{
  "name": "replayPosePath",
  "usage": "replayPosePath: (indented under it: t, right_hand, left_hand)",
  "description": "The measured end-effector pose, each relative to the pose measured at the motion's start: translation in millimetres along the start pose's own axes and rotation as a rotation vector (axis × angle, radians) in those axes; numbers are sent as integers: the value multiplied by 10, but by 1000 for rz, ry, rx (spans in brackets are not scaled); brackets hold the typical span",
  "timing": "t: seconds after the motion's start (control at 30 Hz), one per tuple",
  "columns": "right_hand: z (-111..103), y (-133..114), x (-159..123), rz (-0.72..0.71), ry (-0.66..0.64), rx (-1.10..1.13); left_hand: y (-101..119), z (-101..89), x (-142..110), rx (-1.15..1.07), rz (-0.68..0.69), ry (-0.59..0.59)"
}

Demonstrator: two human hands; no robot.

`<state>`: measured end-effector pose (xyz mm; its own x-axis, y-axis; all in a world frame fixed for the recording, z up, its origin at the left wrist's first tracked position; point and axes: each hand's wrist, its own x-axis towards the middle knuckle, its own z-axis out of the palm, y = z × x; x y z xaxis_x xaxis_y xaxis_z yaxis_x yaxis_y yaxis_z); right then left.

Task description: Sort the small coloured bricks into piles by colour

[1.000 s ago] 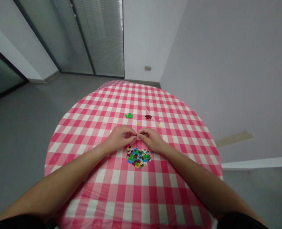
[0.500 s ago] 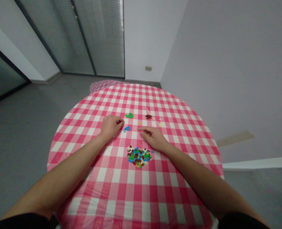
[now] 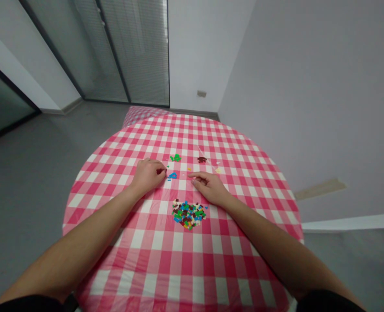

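Observation:
My left hand (image 3: 148, 177) is over the far-left part of the table, its thumb and forefinger pinched together. Whatever may be between those fingertips is too small to make out. Just beyond them lies a single small green brick (image 3: 168, 166), a little short of the green brick pile (image 3: 175, 158). Some blue bricks (image 3: 172, 176) lie close to the right of this hand. My right hand (image 3: 208, 187) rests on the cloth with its forefinger stretched out and thumb apart, holding nothing visible. A mixed heap of small coloured bricks (image 3: 189, 214) lies nearer me, between my forearms.
Dark brown bricks (image 3: 201, 160) form a small group at the back. Pale yellow bricks (image 3: 218, 170) lie right of it, and an orange-yellow piece (image 3: 189, 169) is between my hands. A red-and-white checked cloth (image 3: 166, 260) covers the round table. A wall (image 3: 324, 108) stands to the right.
My left hand has drawn back slightly left and towards me. A lone green brick now shows by its fingertips. The right hand has stayed put.

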<state>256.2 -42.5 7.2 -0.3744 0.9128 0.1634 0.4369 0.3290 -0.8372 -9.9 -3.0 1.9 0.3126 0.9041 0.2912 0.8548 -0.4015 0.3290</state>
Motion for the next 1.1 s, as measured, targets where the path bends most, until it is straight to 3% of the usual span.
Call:
replayPosePath:
  t: [0.23,0.43,0.7,1.0,1.1]
  right_hand:
    - [-2,-2,2,0,-7,-18]
    - [12,-10,0,28,-17,-13]
    - [-19,-23,13,-6,-27,-84]
    - [-324,-166,-12,-133,-516,-196]
    - [-377,-182,-23,-150,-616,-185]
  left_hand:
    - [31,68,36,64,48,-44]
    - [75,74,42,132,4,-93]
    - [55,94,45,94,10,-89]
    - [88,72,42,58,30,-129]
    - [86,67,44,35,36,-145]
